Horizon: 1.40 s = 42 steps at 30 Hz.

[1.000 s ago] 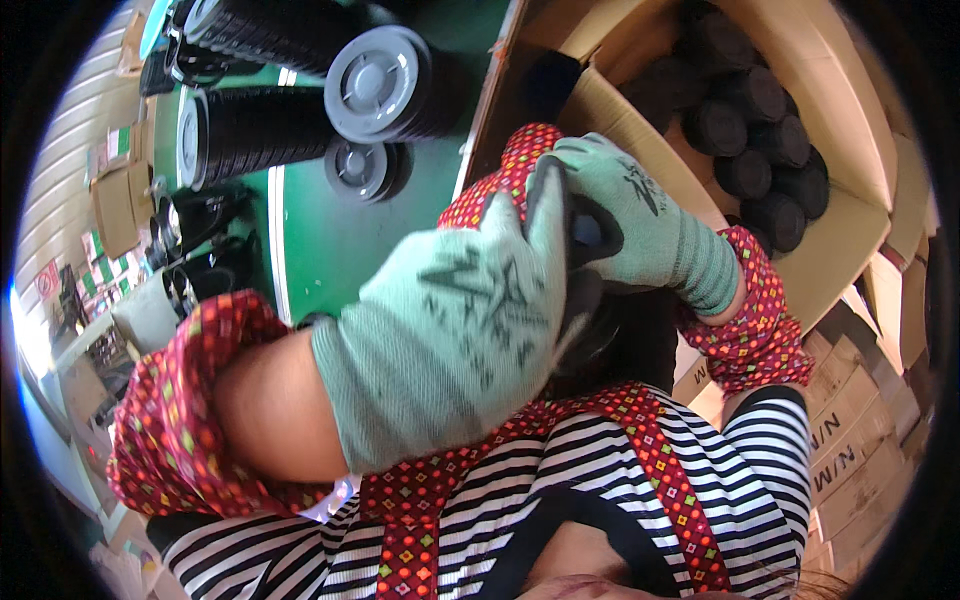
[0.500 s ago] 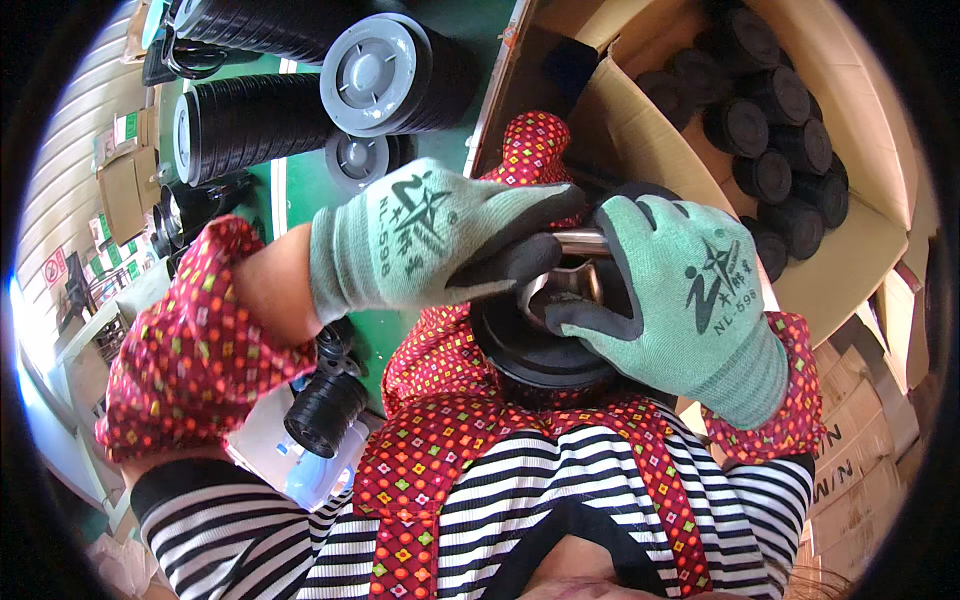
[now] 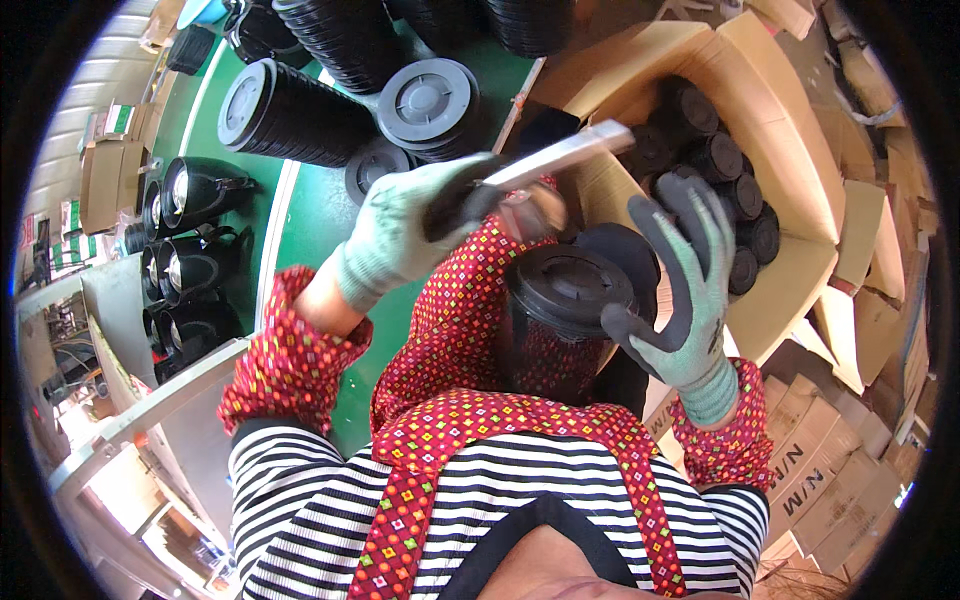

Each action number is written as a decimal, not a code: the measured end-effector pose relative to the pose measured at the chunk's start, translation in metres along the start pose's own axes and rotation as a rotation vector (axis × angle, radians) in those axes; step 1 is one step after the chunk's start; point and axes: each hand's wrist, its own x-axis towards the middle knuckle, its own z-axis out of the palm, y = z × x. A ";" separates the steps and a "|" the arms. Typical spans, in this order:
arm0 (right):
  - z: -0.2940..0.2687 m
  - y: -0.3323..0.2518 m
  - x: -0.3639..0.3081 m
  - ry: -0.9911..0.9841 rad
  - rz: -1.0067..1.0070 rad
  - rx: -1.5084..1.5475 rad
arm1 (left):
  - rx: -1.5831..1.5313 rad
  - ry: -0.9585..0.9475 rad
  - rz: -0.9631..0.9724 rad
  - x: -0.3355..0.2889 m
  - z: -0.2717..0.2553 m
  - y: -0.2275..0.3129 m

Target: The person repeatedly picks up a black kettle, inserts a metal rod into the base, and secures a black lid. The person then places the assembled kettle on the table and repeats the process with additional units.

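Right now we have a black lidded vessel (image 3: 525,350) standing in our lap, its ridged lid (image 3: 575,285) turned up toward us; it probably sits there so that our body steadies it and both hands reach its top. Our left hand (image 3: 405,225) is clamped on one end of a metal tool (image 3: 560,157), whose flat silver bar points across toward the right, above and apart from the lid. The bar is blurred, so we cannot tell its exact form. Our right hand (image 3: 690,315) has its fingers spread apart and grips nothing; the thumb is at the lid's right rim, though whether it touches we cannot tell. Under the vessel's left side lies our red patterned apron (image 3: 440,300), likely worn to guard our clothes.

Beyond, the green bench (image 3: 325,235) carries stacks of black discs (image 3: 428,105) near its right edge, seemingly for easy reach, and black jugs (image 3: 205,190) toward its left edge. Beside that right edge, a cardboard box (image 3: 790,170) holds black round pieces (image 3: 715,160), bunched together, perhaps to save room.
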 end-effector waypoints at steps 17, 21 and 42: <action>0.026 -0.030 0.039 0.013 0.494 1.056 | 0.005 0.245 -0.260 -0.196 0.005 0.000; 0.067 -0.064 0.071 -0.177 0.634 1.557 | -0.275 0.230 -0.068 -0.187 -0.029 0.047; 0.202 -0.071 0.058 -0.292 -0.149 0.604 | -0.219 1.332 -0.562 0.036 -0.296 -0.362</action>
